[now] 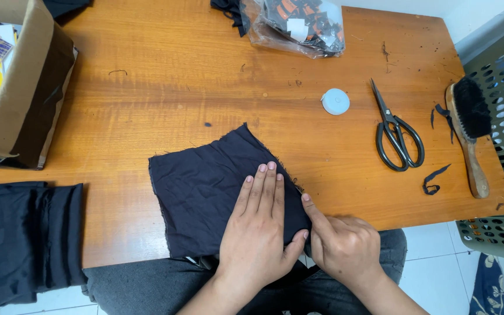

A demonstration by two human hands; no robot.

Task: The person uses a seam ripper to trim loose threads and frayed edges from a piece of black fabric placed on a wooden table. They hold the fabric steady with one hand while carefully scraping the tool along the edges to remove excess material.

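Left hand [258, 233] pressed flat, fingers together, on dark cloth [205, 186]; right hand [345, 245] curled, forefinger at cloth's 3 o'clock edge. Scissors [398, 137] at 2 o'clock on table [176, 76].

Both forearms come up from the bottom edge of the view, bare to the wrist, and angle towards each other so the two hands meet side by side. The left hand [258, 230] lies flat, palm down, with its four fingers straight, pressed close together and pointing away from the body; its thumb is spread out to the right, and the thumb tip touches the other hand. The right hand [342, 242] is loosely curled (knuckles up, most fingers tucked under), with only the index finger stretched out, pointing forward and slightly left, beside the left hand's little finger.
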